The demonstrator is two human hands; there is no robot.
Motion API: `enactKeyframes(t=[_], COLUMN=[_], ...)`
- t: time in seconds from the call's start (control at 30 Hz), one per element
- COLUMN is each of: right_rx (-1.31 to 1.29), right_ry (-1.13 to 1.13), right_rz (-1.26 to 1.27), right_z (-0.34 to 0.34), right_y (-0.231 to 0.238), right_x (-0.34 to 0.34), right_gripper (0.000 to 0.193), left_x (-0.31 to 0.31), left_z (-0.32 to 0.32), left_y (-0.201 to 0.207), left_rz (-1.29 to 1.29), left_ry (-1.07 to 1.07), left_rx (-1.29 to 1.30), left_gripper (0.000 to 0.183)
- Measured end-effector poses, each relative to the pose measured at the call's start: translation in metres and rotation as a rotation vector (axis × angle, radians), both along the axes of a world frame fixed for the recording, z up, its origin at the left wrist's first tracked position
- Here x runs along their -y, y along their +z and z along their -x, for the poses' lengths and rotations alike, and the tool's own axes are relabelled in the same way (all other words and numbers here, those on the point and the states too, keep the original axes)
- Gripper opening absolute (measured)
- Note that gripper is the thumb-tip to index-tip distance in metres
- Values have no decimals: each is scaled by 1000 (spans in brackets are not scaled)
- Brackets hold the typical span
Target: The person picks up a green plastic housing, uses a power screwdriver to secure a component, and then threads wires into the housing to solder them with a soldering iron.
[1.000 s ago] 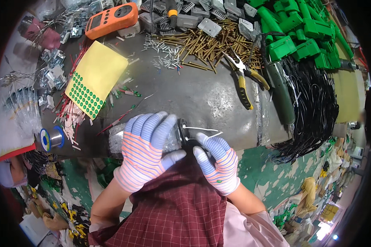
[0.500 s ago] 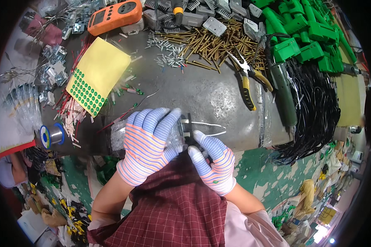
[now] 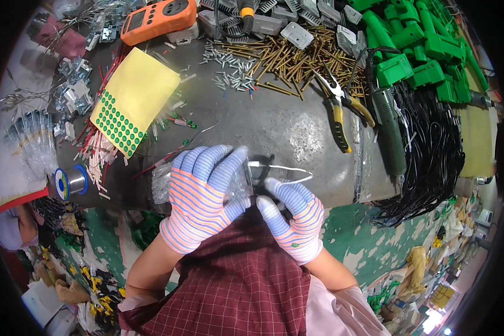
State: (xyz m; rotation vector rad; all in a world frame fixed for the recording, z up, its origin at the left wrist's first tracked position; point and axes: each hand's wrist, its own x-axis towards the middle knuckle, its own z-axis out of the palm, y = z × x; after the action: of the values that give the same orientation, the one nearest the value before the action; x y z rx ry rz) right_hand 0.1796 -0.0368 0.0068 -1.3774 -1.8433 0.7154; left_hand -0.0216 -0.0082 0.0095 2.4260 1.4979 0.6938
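Observation:
My left hand (image 3: 201, 190), in a striped knit glove, is closed over a clear plastic part (image 3: 238, 182) on the near side of the bench. Out of that part's right end run two white wires (image 3: 288, 168), pointing right. My right hand (image 3: 294, 218), gloved alike, is just right of it, with thumb and forefinger bent around the near end of a thin black part (image 3: 271, 162). That part is blurred and stands across the wires; its lower portion is hidden by my fingertips. More clear plastic (image 3: 161, 182) lies beside my left hand.
Pliers (image 3: 337, 115) and a green handheld tool (image 3: 387, 131) lie at right, beside bundled black cables (image 3: 431, 151). Brass screws (image 3: 285, 61) and green housings (image 3: 425, 45) fill the back. A yellow sticker sheet (image 3: 140, 92), solder spool (image 3: 71, 183) and orange meter (image 3: 159, 21) are at left.
The black part has shifted slightly right and tilted away from the clear plastic part. My right hand has moved a little right with it; the left hand stays nearly still.

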Motion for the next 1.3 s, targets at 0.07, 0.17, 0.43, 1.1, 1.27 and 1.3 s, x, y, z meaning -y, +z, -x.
enactKeyframes(t=[0.07, 0.17, 0.43, 1.1, 1.27, 1.3], right_rx=[-150, -274, -136, 58, -67, 40], right_ry=[-20, -56, -1, 141, 371, 324], right_rz=[84, 151, 95, 18, 29, 39], right_z=[-1, 1, 2, -5, -36, -56], right_y=[-1, 1, 4, -6, 6, 22], right_x=[8, 11, 4, -2, -22, -38], right_gripper=[38, 37, 32, 39, 38, 32], left_x=[-1, 0, -1, 3, -3, -4], left_z=[-1, -2, -4, -7, -10, -9], left_y=[3, 6, 3, 0, 1, 1], left_rz=[17, 43, 69, 50, 47, 43], left_ry=[-22, -53, -84, -39, -85, -86], left_rx=[46, 79, 10, -16, -12, -15], left_gripper=[73, 73, 77, 74, 80, 80])
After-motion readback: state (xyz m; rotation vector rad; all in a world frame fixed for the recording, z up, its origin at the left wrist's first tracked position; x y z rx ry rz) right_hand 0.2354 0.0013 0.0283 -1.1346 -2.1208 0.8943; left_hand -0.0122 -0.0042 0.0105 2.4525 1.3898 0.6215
